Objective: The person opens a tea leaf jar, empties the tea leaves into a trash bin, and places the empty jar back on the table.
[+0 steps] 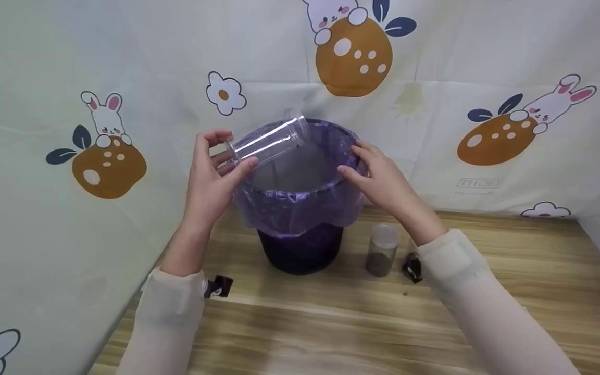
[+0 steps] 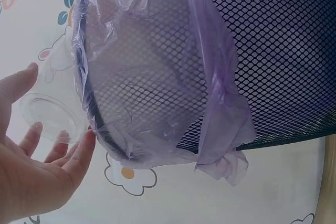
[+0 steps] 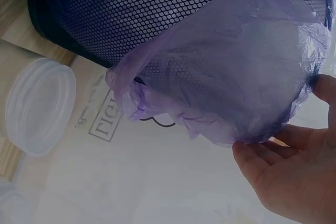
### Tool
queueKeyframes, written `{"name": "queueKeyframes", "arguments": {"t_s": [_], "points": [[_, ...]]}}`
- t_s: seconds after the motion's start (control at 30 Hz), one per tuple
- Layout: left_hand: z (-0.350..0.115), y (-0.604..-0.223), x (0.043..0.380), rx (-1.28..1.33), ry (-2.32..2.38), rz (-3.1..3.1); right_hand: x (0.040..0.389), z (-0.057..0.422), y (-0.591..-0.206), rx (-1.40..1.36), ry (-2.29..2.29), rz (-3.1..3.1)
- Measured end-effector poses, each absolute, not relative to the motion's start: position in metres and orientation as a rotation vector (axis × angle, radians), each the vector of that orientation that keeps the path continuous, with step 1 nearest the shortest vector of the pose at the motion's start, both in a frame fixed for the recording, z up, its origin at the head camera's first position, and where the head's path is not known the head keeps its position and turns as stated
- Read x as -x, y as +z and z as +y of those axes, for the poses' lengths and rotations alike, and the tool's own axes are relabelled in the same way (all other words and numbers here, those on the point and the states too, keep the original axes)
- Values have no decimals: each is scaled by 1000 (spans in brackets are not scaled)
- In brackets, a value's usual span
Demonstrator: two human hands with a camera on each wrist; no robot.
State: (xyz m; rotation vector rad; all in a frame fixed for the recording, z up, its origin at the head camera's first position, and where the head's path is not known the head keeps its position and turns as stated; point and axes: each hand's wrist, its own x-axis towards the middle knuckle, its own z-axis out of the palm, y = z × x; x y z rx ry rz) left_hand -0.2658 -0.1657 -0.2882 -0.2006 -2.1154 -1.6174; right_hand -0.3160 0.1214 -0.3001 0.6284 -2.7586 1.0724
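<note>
My left hand point(image 1: 210, 179) grips one end of a clear plastic jar point(image 1: 271, 141), its fingers and thumb spread round it. The jar lies tilted across the bin's opening, its far end raised toward the back rim. In the left wrist view the jar's round end point(image 2: 51, 116) shows between the fingers. Beneath it stands a dark mesh trash bin point(image 1: 302, 250), lined with a thin purple bag point(image 1: 300, 211) folded over the rim. My right hand point(image 1: 383, 177) holds the bin's right rim through the bag, with thumb and fingers on either side of it.
A lidded clear jar point(image 1: 382, 250) with dark stuff at its bottom stands on the wooden table point(image 1: 300, 333), right of the bin. A second container point(image 1: 413, 265) with dark contents is partly hidden by the right forearm. A patterned cloth point(image 1: 274, 47) hangs close behind the bin.
</note>
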Motion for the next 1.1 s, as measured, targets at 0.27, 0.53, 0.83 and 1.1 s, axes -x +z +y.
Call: {"name": "queueKeyframes", "arguments": {"t_s": [0.27, 0.53, 0.83, 1.1], "points": [[-164, -293, 266, 201, -1701, -2070, 316, 123, -303, -625, 1154, -2699], [-163, -290, 264, 156, -1713, -2065, 317, 122, -304, -622, 1168, -2662], [-157, -267, 255, 374, -994, -2345, 316, 124, -304, -616, 1138, -2673], [-147, -263, 251, 374, -713, -2438, 316, 123, -304, -623, 1123, -2700]]}}
